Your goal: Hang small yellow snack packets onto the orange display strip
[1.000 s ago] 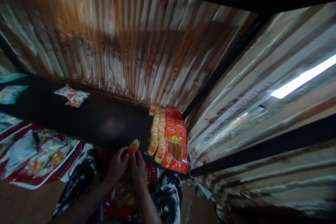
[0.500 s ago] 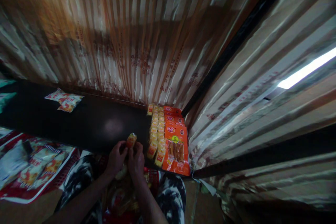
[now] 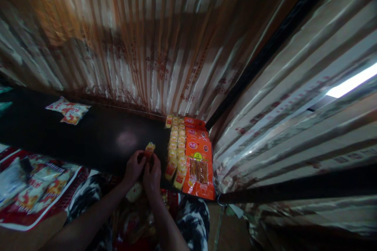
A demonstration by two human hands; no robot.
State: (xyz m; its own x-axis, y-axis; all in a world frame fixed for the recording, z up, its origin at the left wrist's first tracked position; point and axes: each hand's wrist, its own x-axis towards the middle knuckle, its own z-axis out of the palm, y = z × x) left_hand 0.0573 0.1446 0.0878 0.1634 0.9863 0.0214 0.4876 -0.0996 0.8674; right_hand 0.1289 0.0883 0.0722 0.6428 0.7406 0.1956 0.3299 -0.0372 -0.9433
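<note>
Between my two hands is a small yellow wrapped snack (image 3: 150, 148), upright over the front of the black shelf (image 3: 118, 137). My left hand (image 3: 135, 166) pinches it from the left, and my right hand (image 3: 152, 172) has its fingers closed on it from the right. Just right of my hands, two rows of similar yellow wrapped snacks (image 3: 177, 145) run from the shelf's front edge to the back. Beside those rows lie overlapping orange snack packets (image 3: 198, 164); the front one has brown sticks in its window.
Two white-and-orange snack bags (image 3: 73, 113) lie on the shelf's left part. A red basket (image 3: 63, 200) of bagged snacks stands at lower left. Below my forearms are more packages, dim. A wrinkled sheet (image 3: 159, 47) hangs behind, and a dark post (image 3: 250, 66) rises at the right.
My hands have lifted the yellow snack slightly away from me and a little to the right. The view has shifted slightly; the rows and packets stay in place.
</note>
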